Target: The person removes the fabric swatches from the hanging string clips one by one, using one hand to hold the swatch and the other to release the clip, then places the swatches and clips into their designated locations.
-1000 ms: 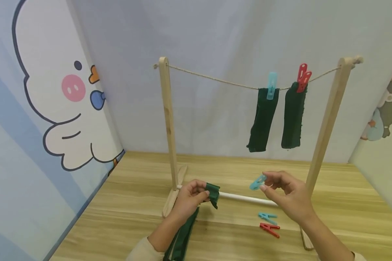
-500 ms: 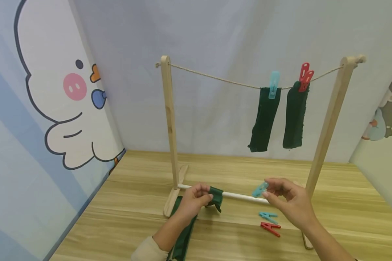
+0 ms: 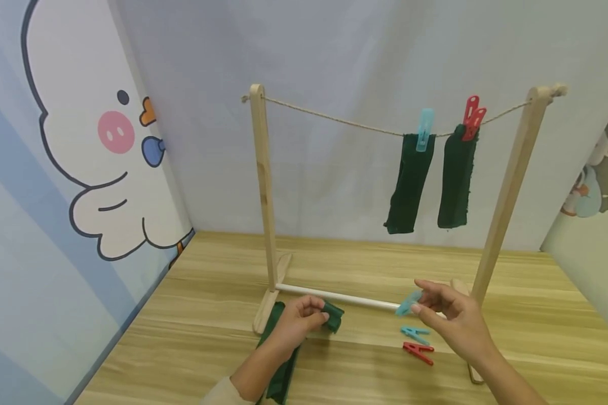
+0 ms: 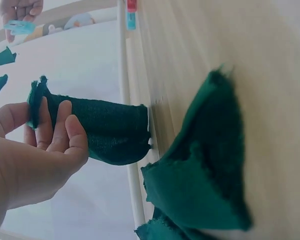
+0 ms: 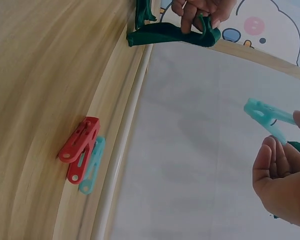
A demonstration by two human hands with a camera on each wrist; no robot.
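My left hand [image 3: 295,327] pinches the upper end of a dark green strip of cloth [image 4: 107,127] between thumb and fingers. In the left wrist view the strip hangs below the fingertips, its end folded over. A light blue clothespin [image 3: 408,303] is in my right hand [image 3: 457,319], pinched by its handles; in the right wrist view its jaws point away from the hand. More green cloth [image 3: 285,374] lies on the table, partly hidden beneath my left forearm. A blue clothespin [image 3: 415,334] and a red clothespin [image 3: 418,353] lie close together below my right hand.
A wooden stand has two posts [image 3: 264,191], a white bottom bar [image 3: 354,298] and a sagging twine line [image 3: 329,117]. Two green cloths [image 3: 409,185] hang toward its right side, one under a blue clothespin [image 3: 425,130], the other under red clothespins [image 3: 471,119].
Both hands have come down a little, and the left has shifted slightly to the right. The held cloth and the clothespin have moved with them. Both grips are kept.
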